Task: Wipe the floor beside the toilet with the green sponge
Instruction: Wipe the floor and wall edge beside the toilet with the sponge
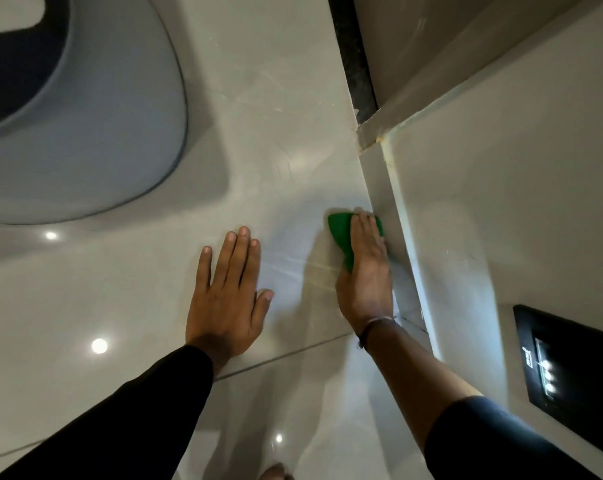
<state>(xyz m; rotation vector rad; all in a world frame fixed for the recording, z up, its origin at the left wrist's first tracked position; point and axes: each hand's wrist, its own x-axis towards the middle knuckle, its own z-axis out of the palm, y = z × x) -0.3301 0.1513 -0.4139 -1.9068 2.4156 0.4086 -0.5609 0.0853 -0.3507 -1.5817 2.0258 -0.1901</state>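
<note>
The green sponge (339, 232) lies flat on the glossy beige floor tile (265, 150), right against the base of the wall on the right. My right hand (367, 271) presses down on it, fingers over its top, so only its left and far edges show. My left hand (229, 292) rests flat on the floor to the left of the sponge, fingers spread, holding nothing. The toilet (95, 126) fills the upper left, its pale bowl curving over the floor. Wet streaks show on the tile between my hands.
A pale wall with a skirting (407, 237) runs along the right side. A dark strip (355, 57) lies at the far corner. A black panel with small lights (566, 362) is mounted low on the wall at right. A grout line (293, 358) crosses the floor under my wrists.
</note>
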